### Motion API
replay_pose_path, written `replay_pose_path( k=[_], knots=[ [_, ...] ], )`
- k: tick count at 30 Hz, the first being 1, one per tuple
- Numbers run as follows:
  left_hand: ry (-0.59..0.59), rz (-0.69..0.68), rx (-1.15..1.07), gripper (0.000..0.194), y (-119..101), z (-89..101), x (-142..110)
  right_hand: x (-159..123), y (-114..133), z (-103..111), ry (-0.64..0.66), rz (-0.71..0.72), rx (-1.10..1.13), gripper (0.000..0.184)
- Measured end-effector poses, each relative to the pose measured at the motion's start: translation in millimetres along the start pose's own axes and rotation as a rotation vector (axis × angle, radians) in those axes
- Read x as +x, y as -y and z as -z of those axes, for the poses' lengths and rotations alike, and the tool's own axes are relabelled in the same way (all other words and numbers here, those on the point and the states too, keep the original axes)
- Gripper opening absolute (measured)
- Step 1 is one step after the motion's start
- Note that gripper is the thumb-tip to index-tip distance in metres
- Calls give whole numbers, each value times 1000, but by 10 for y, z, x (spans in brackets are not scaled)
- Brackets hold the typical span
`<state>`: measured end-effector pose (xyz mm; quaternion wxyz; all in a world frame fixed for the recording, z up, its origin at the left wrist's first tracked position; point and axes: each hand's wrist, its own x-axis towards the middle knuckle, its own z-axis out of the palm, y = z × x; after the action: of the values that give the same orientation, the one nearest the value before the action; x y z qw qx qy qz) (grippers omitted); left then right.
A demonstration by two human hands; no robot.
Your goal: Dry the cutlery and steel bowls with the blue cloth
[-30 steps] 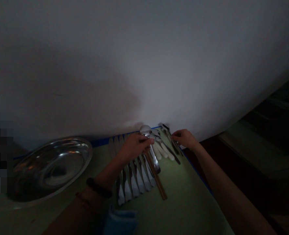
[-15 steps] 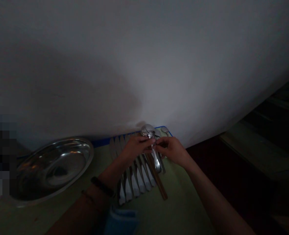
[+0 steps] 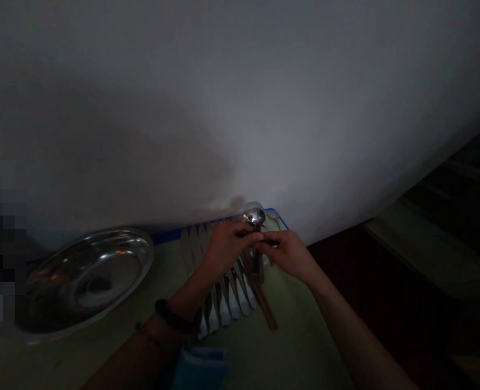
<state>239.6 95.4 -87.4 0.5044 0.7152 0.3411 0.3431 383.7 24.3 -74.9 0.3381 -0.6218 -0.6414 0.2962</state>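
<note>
My left hand (image 3: 224,246) is closed around a bundle of metal spoons (image 3: 254,218) whose bowls stick up by the wall. My right hand (image 3: 286,253) meets it from the right, fingers pinched on the same bundle. Below the hands a row of knives with white handles (image 3: 224,309) lies fanned out on the green table (image 3: 289,346). A wooden-handled utensil (image 3: 264,309) lies at the right end of that row. The light is dim, so small details are hard to read.
A large oval steel tray (image 3: 85,276) rests on the table at the left. A blue cloth (image 3: 199,368) sits near my left forearm. A white wall (image 3: 240,108) rises right behind the table. Dark floor (image 3: 406,303) drops away beyond the table's right edge.
My right hand came in from the cutlery at the far right and joined my left hand on the spoons. The loose pieces that lay at the right are no longer visible there.
</note>
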Motion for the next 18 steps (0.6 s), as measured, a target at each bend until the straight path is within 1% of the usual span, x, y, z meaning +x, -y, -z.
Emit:
replay_pose_path(
  k=[2,4,6,7,9,11,14,16,18],
  knots=[
    [-19,-26,53,14,-31,-9,-18,-4,15,7,6,33,-45,23],
    [-36,-41,98,16,-56,-14,-29,-3,18,22,5,45,-41,23],
    [-37,-40,108,19,-73,1,-26,1,8,45,42,58,47,22],
    [-24,-37,93,20,-79,21,-18,1,-2,58,84,62,123,22],
    [35,-34,6,18,-83,83,4,-2,-30,77,193,48,303,22],
    [120,-33,-163,18,-82,165,23,-16,-60,77,281,8,461,21],
    [228,-6,-462,39,-85,270,30,-50,-85,40,360,-64,658,22],
    [244,12,-538,46,-97,306,24,-74,-81,7,399,-131,772,25],
    [212,13,-487,45,-118,315,19,-95,-63,-15,418,-206,835,28]
  ],
)
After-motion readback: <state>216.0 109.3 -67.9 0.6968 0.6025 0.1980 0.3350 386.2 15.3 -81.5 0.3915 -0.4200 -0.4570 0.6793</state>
